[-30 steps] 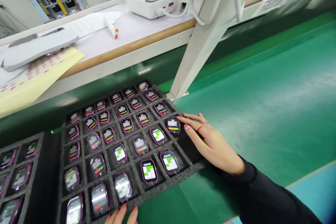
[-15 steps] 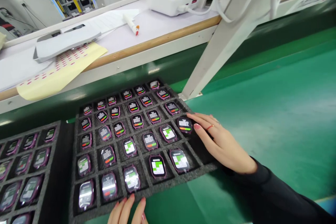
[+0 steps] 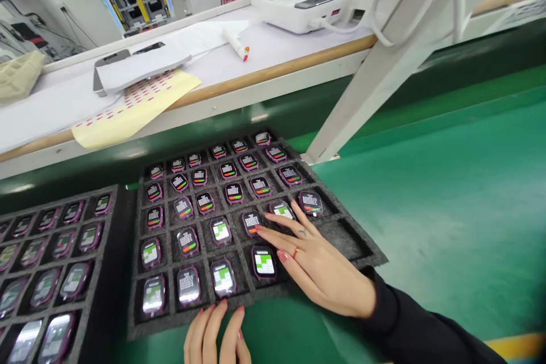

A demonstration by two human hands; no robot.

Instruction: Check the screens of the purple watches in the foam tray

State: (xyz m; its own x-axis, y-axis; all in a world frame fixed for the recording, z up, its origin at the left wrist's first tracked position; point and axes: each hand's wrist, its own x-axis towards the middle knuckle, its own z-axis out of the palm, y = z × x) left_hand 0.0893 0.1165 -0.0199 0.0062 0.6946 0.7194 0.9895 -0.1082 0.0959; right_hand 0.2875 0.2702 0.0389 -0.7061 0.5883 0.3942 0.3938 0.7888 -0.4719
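Note:
A dark foam tray point(image 3: 362, 250) lies on the green conveyor belt point(image 3: 447, 193), its cells filled with several small purple-rimmed watch units with lit screens point(image 3: 222, 231). My right hand point(image 3: 313, 259) lies flat on the tray's right part, fingers spread over the units, fingertips near one screen point(image 3: 251, 220). It holds nothing. My left hand point(image 3: 215, 333) rests at the tray's near edge, fingers stretched out against the foam. A second foam tray point(image 3: 108, 273) with more units sits to the left.
A white slanted post point(image 3: 375, 85) stands just behind the tray. Beyond the belt runs a white bench with a yellow label sheet point(image 3: 128, 108), a white flat device point(image 3: 140, 65), a marker point(image 3: 236, 45) and a white box with cables point(image 3: 298, 8).
My right hand has slid left from the tray's right edge onto the units. My left hand has come further into view at the near edge. The view has shifted.

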